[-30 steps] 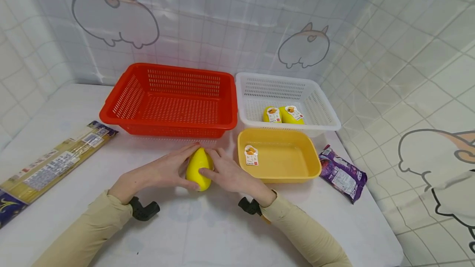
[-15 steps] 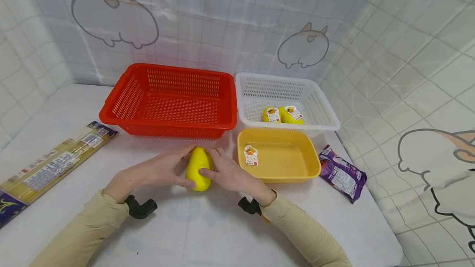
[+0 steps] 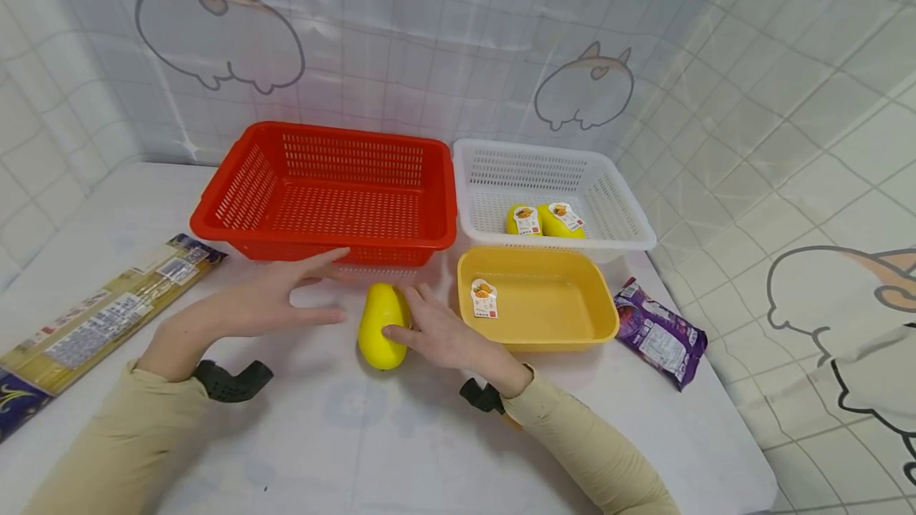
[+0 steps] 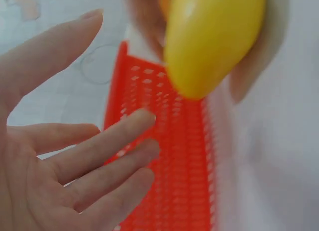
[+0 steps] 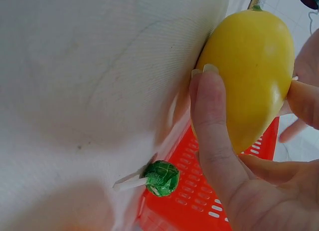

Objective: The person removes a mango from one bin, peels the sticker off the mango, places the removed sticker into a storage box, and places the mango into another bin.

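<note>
A smooth yellow mango [image 3: 381, 332] lies on the white table in front of the red basket. My right hand [image 3: 445, 332] grips it from the right, with the thumb across its near side and the fingers along its far side. In the right wrist view the mango [image 5: 251, 71] shows a small green stem end. My left hand [image 3: 261, 300] is off to the left of the mango, its fingers spread and nothing in them. The left wrist view has the left palm [image 4: 60, 176] apart from the mango [image 4: 214, 41].
At the back stand a red basket [image 3: 322, 249] and a white basket [image 3: 608, 189] with two labelled mangoes [image 3: 561, 222]. A yellow tub [image 3: 547, 308] carries a sticker. Noodle pack [image 3: 114, 316] lies left, purple snack bag [image 3: 661, 336] right. A green-wrapped lollipop [image 5: 162, 178] lies near my right hand.
My left hand has let go of the mango and moved away to the left, its fingers spreading. The right hand stays in place on the mango.
</note>
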Available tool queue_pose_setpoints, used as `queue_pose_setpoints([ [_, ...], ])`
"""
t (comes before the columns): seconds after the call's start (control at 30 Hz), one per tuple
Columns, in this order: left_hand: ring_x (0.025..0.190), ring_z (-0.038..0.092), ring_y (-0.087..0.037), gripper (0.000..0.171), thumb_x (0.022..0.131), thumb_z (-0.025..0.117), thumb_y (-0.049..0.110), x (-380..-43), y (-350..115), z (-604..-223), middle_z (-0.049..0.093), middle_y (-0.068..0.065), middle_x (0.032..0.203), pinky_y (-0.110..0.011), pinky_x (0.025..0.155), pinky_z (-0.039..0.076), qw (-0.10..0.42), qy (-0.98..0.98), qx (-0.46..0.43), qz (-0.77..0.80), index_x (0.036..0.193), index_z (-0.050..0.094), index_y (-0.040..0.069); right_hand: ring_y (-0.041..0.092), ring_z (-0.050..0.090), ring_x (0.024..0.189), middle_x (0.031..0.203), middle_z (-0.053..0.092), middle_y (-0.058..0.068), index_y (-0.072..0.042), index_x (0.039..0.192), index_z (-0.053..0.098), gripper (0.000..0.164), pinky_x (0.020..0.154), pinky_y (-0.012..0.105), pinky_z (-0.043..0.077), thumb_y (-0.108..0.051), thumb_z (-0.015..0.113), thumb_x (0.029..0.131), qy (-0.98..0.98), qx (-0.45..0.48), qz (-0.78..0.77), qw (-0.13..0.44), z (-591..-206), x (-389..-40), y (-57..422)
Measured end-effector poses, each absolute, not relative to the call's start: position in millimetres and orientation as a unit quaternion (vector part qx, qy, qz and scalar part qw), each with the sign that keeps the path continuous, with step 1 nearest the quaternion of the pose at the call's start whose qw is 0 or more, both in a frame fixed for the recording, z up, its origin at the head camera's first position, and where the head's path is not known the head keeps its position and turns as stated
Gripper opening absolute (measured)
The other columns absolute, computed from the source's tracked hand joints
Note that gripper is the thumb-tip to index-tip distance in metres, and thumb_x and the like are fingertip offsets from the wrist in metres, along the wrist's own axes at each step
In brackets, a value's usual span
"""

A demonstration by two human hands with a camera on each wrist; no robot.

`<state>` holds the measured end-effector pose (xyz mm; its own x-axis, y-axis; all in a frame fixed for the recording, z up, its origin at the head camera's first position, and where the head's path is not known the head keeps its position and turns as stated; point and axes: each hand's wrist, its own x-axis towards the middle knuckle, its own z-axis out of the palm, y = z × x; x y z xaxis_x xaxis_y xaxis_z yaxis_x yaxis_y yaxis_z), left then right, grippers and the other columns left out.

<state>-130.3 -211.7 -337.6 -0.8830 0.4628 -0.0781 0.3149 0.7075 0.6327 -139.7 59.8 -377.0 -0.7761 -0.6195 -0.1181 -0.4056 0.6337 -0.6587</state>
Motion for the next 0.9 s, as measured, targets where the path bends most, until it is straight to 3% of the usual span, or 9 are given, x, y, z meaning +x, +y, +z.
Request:
queue_pose_setpoints([
  [0.1,0.127,0.055,-0.037,0.087,0.087,0.073,0.052,-129.4,-221.4,-328.6,0.063,-0.007,0.134,-0.064,0.097,0.049,0.088,0.917,0.212,0.325,0.157,0.032,0.022,0.019,0.041,0.124,0.148,0.036,0.007,-0.014,0.16,0.02,0.075,0.107,0.03,0.044,-0.039,0.059,0.1,0.89,-0.286,-0.31,0.176,-376.5,-139.2,60.3],
  [0.33,0.13,0.05,-0.033,0.08,0.09,0.073,0.044,-131.4,-240.6,-320.4,0.064,-0.006,0.132,-0.065,0.097,0.047,0.057,0.92,0.172,0.346,0.156,0.035,0.022,0.018,0.043,0.121,0.146,0.035,0.008,-0.011,0.16,0.021,0.075,0.102,0.026,0.045,-0.04,0.058,0.101,0.892,-0.284,-0.3,0.182,-375.7,-138.4,60.8],
  [0.67,0.117,0.06,-0.038,0.064,0.093,0.07,0.04,-138.5,-256.4,-320.3,0.066,-0.014,0.128,-0.059,0.091,0.052,-0.034,0.933,0.121,0.338,0.149,0.047,0.016,0.016,0.049,0.106,0.14,0.037,0.006,-0.016,0.157,0.025,0.073,0.089,0.022,0.046,-0.038,0.062,0.098,0.889,-0.278,-0.313,0.185,-376.1,-137.2,59.6],
  [0.73,0.119,0.059,-0.04,0.062,0.094,0.068,0.041,-139.5,-260.9,-318.8,0.064,-0.015,0.131,-0.055,0.09,0.053,-0.049,0.934,0.102,0.338,0.147,0.049,0.016,0.016,0.047,0.109,0.14,0.037,0.006,-0.017,0.156,0.024,0.073,0.092,0.023,0.046,-0.038,0.063,0.098,0.885,-0.28,-0.32,0.187,-376.5,-136.9,59.8],
  [0.9,0.134,0.041,-0.048,0.068,0.096,0.062,0.046,-145.0,-271.0,-318.9,0.045,-0.022,0.151,-0.067,0.097,0.044,-0.064,0.942,0.059,0.324,0.152,0.042,0.012,0.016,0.045,0.112,0.134,0.042,0.004,-0.02,0.155,0.023,0.072,0.093,0.024,0.046,-0.038,0.063,0.098,0.878,-0.286,-0.332,0.19,-377.8,-136.7,60.4],
])
